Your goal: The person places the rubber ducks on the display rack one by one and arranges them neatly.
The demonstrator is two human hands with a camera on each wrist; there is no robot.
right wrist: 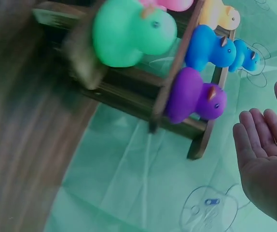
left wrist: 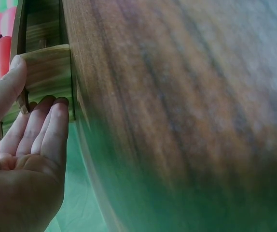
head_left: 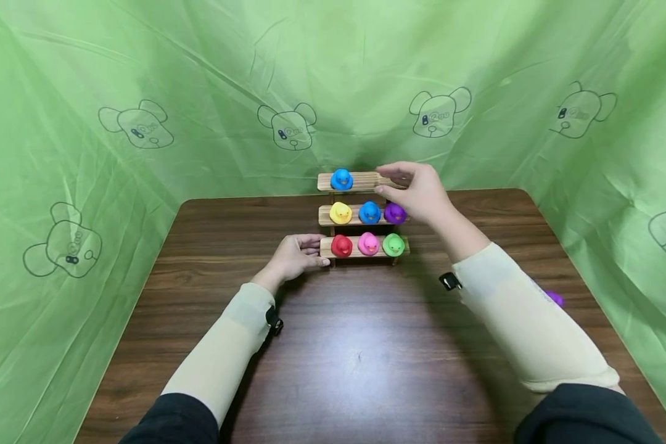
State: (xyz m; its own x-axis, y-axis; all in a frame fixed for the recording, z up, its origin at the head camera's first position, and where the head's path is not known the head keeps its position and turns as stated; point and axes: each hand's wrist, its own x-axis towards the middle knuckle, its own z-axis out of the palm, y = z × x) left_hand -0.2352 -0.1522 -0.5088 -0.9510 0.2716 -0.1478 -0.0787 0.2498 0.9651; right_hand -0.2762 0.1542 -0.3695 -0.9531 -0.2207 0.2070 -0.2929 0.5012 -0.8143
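A three-tier wooden stand (head_left: 361,248) is at the back of the table, carrying small rubber ducks. On the bottom tier sit a red duck (head_left: 341,245), a pink duck (head_left: 369,243) and a green duck (head_left: 393,245). Yellow (head_left: 341,213), blue (head_left: 369,213) and purple (head_left: 395,213) ducks line the middle tier. A blue duck (head_left: 341,179) stands on the top tier's left. My left hand (head_left: 294,256) grips the bottom tier's left end, thumb in front. Beside the top tier's right end, my right hand (head_left: 419,191) has thumb and fingers apart, holding nothing in the right wrist view.
A purple object (head_left: 555,298), partly hidden by my right sleeve, lies on the right side of the brown wooden table (head_left: 355,357). Green cloth (head_left: 361,74) with printed bear heads hangs behind the table and at both sides, close behind the stand.
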